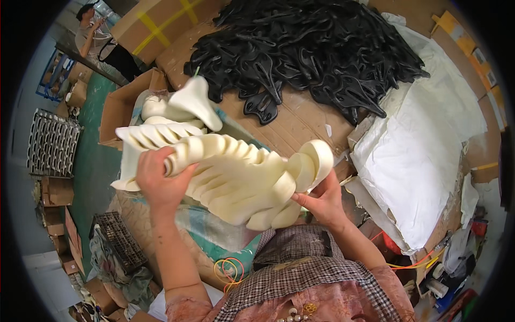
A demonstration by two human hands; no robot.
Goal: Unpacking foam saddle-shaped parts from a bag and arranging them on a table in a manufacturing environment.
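Note:
Both my hands hold a long row of nested cream foam saddle pads (230,172) in front of my body. My left hand (161,177) is closed around the left part of the row, its fingers curled over a pad's end. At the other end, my right hand (324,201) grips the pads from below, its thumb on a pad and the other fingers partly hidden. A few rounded pad ends at the right tilt away from the row. Behind the row, more cream saddle pads (198,104) lie in a sack beside a cardboard box (120,110).
A large heap of black saddle-shaped shells (300,48) covers the far cardboard surface (292,121). White sheeting (418,145) drapes the right side. At the left are a dark crate (120,239) and a metal rack (52,144). Another person (99,43) stands at the far left.

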